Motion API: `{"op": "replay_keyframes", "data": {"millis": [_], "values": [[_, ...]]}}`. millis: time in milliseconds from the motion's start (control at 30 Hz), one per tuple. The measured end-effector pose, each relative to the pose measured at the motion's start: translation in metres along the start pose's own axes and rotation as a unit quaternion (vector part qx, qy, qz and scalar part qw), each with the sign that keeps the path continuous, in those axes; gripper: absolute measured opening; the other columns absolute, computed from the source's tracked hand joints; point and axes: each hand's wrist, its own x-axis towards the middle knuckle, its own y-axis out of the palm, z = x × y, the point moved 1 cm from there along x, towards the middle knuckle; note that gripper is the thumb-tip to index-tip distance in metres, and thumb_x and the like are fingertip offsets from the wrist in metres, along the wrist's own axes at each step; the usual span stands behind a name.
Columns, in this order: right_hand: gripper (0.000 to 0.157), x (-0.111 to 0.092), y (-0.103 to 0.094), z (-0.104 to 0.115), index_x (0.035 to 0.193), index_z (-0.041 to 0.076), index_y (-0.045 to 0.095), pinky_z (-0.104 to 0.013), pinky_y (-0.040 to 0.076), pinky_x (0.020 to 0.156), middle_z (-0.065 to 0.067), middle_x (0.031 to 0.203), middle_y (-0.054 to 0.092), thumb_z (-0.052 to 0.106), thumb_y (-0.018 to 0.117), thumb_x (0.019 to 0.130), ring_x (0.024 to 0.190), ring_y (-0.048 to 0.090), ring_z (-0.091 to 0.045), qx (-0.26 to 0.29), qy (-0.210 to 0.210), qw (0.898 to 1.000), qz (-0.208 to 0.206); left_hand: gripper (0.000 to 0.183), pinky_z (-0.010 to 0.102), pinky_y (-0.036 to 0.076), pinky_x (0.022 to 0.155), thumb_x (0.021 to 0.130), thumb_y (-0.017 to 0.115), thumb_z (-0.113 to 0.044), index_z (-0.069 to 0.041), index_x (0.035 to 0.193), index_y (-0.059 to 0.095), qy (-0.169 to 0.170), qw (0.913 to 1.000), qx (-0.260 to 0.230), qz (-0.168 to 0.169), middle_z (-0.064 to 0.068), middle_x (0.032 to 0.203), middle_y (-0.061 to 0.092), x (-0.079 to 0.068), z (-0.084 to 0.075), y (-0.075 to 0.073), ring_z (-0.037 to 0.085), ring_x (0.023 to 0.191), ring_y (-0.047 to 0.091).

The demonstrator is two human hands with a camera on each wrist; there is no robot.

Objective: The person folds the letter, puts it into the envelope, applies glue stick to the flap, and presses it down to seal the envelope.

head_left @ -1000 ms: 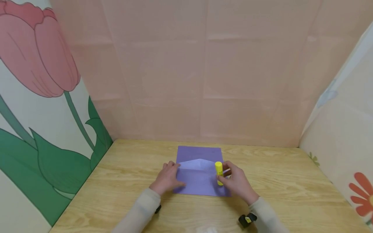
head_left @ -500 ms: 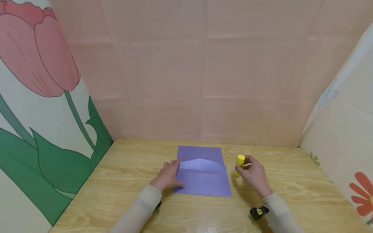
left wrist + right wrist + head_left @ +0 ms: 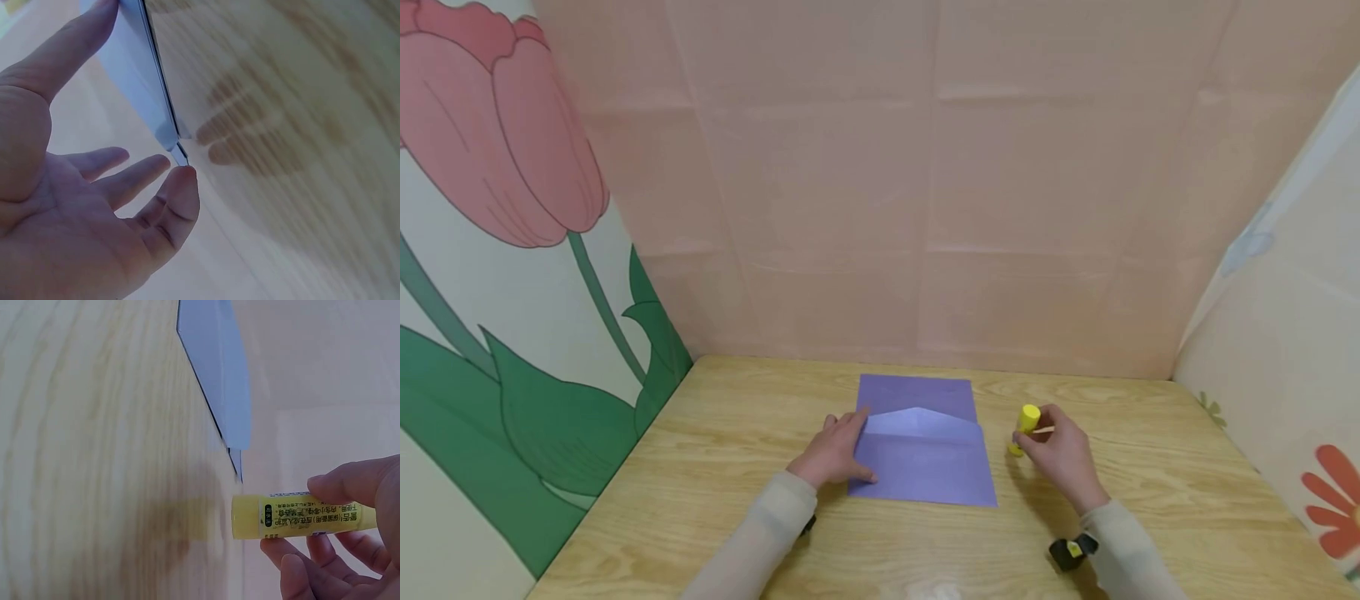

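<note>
A folded purple paper (image 3: 925,473) lies on the table, its front part doubled over and a paler, peaked strip showing across the middle. My left hand (image 3: 833,450) rests at the paper's left edge, thumb and fingers spread. In the left wrist view its thumb touches the paper (image 3: 134,69) and the fingertips reach the edge. To the right of the paper, my right hand (image 3: 1063,454) pinches a yellow glue stick (image 3: 312,515) between thumb and fingers. The stick stands nearly upright, tilted slightly; whether its lower end touches the table I cannot tell.
The wood-grain table (image 3: 722,417) ends at a pink sheet (image 3: 820,208) hung behind it. A tulip-printed panel (image 3: 512,150) borders the left side, and a pale flower-printed panel (image 3: 1277,350) the right.
My right hand has carried the glue stick rightward from above the paper's right edge to beside the paper, over the table. The left hand and the paper have stayed nearly still.
</note>
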Motion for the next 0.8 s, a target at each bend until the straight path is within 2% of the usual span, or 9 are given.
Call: {"op": "replay_keyframes", "data": {"millis": [433,667,800], "values": [[0.041,-0.0009,0.0032,-0.0033,0.110,0.002,0.052,-0.034,0.052,0.067,-0.018,0.100,0.061,0.018,0.073,0.079,0.088,0.064,-0.030,0.002,0.007,1.000,0.006,0.107,0.042,0.040,0.097,0.061,0.087,-0.037,-0.011,0.147,0.028,0.008,0.9998,0.016,0.011,0.011,0.140,0.043,0.0018,-0.0009,-0.0012,0.027,0.114,0.040],[0.040,-0.0019,0.0046,-0.0024,0.109,0.001,0.052,-0.034,0.051,0.066,-0.017,0.097,0.062,0.017,0.073,0.079,0.084,0.063,-0.029,-0.004,-0.009,1.000,0.005,0.105,0.041,0.043,0.093,0.061,0.087,-0.039,-0.011,0.146,0.031,0.015,0.9992,0.038,-0.001,0.010,0.137,0.044,0.0019,-0.0023,0.0002,0.026,0.111,0.041],[0.047,-0.0027,0.0047,-0.0019,0.114,-0.001,0.048,-0.032,0.050,0.061,-0.019,0.097,0.060,0.021,0.072,0.080,0.078,0.062,-0.026,-0.021,-0.005,1.000,0.020,0.103,0.041,0.044,0.091,0.061,0.087,-0.040,-0.011,0.145,0.034,0.021,0.9980,0.058,-0.013,0.010,0.133,0.045,0.0009,-0.0045,0.0014,0.028,0.111,0.042]]}}
